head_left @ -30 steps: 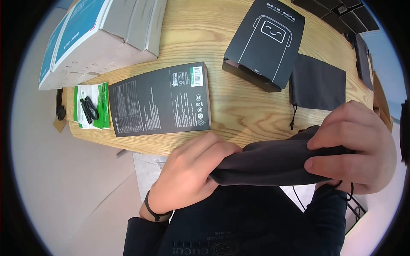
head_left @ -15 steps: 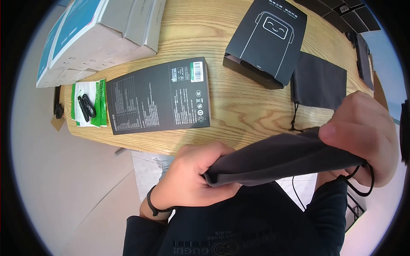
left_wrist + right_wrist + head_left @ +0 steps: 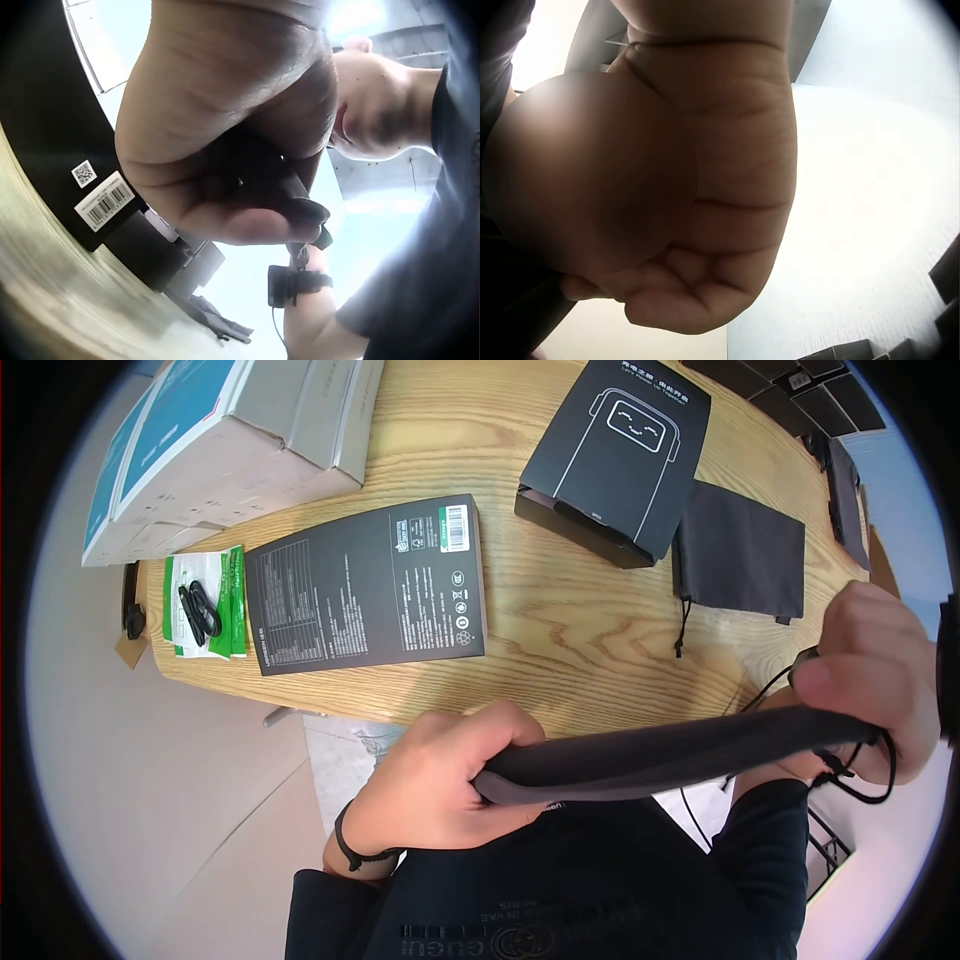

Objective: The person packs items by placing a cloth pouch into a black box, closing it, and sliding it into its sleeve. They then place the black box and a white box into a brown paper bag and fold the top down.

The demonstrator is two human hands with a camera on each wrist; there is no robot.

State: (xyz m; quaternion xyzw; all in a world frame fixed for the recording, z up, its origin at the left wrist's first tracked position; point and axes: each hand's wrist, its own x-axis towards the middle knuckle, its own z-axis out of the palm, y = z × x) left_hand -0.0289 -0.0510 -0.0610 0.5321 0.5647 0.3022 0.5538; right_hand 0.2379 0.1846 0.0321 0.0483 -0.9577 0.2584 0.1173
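Note:
A dark grey drawstring pouch point(image 3: 640, 755) stretches between the two hands in the head view, close in front of the body. My left hand point(image 3: 440, 780) grips its left end, thumb on the table side. At the other end, beside the black cord point(image 3: 893, 775), my right hand point(image 3: 880, 670) grips the pouch with curled fingers. The left wrist view shows the left hand point(image 3: 225, 120) curled round the dark cloth point(image 3: 262, 176). In the right wrist view the right hand point(image 3: 727, 172) has curled fingers, and a blurred patch hides part of it.
On the wooden table point(image 3: 560, 690) lie a flat black box point(image 3: 370, 595) with a barcode label, a second grey pouch point(image 3: 745, 550), and a black cable point(image 3: 200, 615) on a green-white packet point(image 3: 232, 625). A black box with a smiling face point(image 3: 620, 460) and white-blue cartons point(image 3: 250, 450) stand farther back.
The right hand has changed from fingers spread over the pouch to a curled grip at its corded end. The left hand has regripped its end, and the pouch now appears narrower and straighter.

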